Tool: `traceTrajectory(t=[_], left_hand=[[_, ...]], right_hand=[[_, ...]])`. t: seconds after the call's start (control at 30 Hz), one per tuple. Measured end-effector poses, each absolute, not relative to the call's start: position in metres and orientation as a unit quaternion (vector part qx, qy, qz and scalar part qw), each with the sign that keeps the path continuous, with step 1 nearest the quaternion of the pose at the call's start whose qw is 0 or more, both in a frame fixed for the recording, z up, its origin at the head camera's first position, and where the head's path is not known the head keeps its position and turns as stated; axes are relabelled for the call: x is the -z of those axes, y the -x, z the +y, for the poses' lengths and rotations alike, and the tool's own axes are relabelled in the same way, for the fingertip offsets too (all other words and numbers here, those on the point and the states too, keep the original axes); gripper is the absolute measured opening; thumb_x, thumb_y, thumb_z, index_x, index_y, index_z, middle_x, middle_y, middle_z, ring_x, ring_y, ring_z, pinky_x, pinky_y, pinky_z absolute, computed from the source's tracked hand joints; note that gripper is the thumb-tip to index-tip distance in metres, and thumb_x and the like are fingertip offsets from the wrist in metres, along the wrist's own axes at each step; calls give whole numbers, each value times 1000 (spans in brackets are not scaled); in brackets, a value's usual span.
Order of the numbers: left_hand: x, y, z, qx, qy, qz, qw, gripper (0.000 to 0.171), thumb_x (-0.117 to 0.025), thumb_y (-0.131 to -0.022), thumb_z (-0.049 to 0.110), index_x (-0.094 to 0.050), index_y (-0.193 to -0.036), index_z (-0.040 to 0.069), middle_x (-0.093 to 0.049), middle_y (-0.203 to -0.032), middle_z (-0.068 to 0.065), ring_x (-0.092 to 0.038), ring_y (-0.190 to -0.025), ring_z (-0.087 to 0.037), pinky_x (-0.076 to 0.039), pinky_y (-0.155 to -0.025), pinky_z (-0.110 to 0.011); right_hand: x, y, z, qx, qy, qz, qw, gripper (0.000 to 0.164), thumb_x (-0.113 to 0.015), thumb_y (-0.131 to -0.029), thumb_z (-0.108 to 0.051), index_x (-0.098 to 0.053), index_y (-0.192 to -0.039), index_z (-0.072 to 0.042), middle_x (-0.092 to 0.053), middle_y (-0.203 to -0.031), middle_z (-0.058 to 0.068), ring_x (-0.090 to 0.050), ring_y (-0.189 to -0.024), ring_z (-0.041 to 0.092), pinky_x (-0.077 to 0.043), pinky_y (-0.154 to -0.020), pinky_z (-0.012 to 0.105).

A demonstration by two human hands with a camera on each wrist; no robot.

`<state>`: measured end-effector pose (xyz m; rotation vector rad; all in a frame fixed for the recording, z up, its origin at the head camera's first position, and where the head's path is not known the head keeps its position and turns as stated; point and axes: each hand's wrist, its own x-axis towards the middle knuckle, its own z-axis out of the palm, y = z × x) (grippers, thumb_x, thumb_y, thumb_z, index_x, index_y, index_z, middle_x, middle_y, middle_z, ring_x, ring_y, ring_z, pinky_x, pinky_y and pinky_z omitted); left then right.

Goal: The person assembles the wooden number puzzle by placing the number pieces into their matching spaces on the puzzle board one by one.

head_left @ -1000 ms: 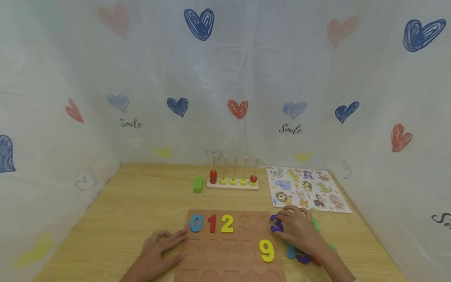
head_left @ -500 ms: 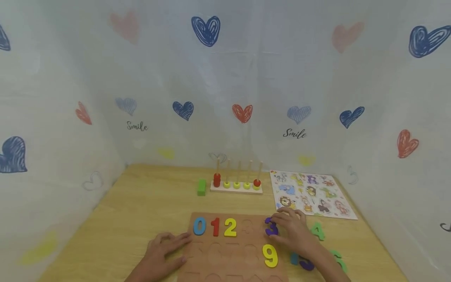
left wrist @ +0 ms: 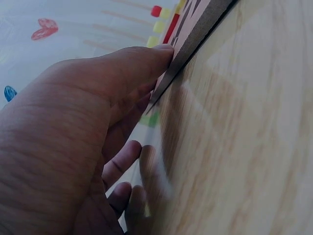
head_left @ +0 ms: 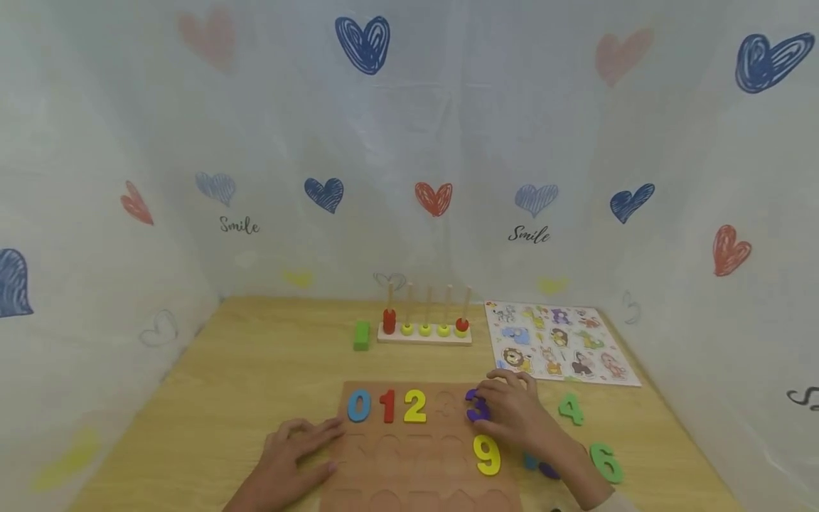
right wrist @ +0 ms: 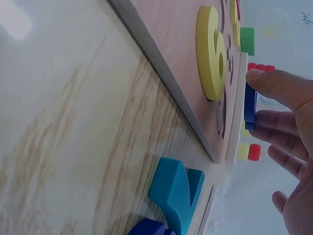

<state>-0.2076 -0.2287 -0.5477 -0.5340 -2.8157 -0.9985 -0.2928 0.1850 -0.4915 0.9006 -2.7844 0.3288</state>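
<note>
"Where's the purple 3 (head_left: 475,407)?"
"Over the top right of the brown board (head_left: 397,480), pinched by the right hand (head_left: 521,411)."
"And the left hand (head_left: 291,456)?"
"Fingers loosely spread, touching the board's left edge."
"What else?"
"A yellow 9 (head_left: 495,456) on the board, a green 4 (head_left: 576,411) on the table (head_left: 192,398)."

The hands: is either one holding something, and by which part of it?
The right hand pinches the purple 3 by its top and bottom ends. The left hand only touches the board at its edge.
</note>
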Motion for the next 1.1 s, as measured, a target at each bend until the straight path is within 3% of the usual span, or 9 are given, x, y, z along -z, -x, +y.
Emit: traceTrajectory(t=[0.23, 0.5, 0.83, 1.1], left_hand=[[546, 208, -231, 326, 165, -930, 34, 49, -64, -92, 55, -61, -138, 37, -52, -146, 15, -38, -116, -16, -28, -91, -57], [546, 210, -231, 318, 170, -931, 55, 48, -65, -93, 53, -61, -137, 36, -52, -146, 16, -38, -114, -14, -30, -88, -51], [545, 209, -229, 334, 161, -928, 36, 48, -64, -93, 54, -61, -138, 38, -51, -146, 18, -36, -117, -17, -26, -91, -55], [543, 208, -228, 320, 163, -932, 43, 48, -64, -93, 55, -61, -137, 38, -52, -146, 17, -36, -114, -14, -29, -88, -50]], right_hand=[[490, 298, 175, -120, -316, -936, 95, 34, -84, -79, -37, -75, -105, -19, -69, -112, -8, -46, -125, 27, -22, -98, 66], [490, 303, 165, -141, -335, -927, 97, 34, -85, -78, -35, -75, -104, -16, -68, -109, -7, -46, -124, 27, -22, -98, 63], [495, 306, 159, -144, -343, -924, 89, 35, -84, -79, -37, -75, -106, -16, -69, -110, -5, -47, -124, 29, -22, -98, 64], [496, 308, 150, -137, -344, -926, 78, 35, -83, -80, -38, -75, -106, -17, -70, -110, -6, -46, -123, 28, -23, -97, 62]])
